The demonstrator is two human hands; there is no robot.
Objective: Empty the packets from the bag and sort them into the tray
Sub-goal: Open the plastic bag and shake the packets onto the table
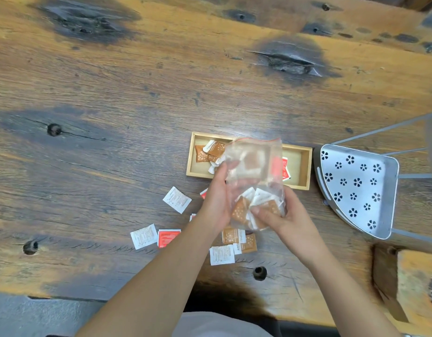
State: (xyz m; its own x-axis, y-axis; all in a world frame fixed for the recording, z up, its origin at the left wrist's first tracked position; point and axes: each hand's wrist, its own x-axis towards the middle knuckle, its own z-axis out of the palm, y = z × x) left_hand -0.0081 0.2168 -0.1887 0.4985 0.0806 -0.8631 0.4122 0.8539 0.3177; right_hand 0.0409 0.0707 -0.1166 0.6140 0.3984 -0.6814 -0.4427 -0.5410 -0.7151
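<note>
My left hand (218,198) cups the bag (255,176) from the side; my right hand (280,215) pinches its lower end, forearms converging.

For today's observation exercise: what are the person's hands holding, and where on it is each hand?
Both hold the clear plastic bag of packets: the left hand grips its left side, the right hand pinches its lower end.

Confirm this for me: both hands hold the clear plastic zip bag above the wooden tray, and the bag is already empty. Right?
Not quite. Both hands, left and right, do hold the clear plastic zip bag above the wooden tray, but the head view shows brown and white packets inside it, so it is not empty.
</note>
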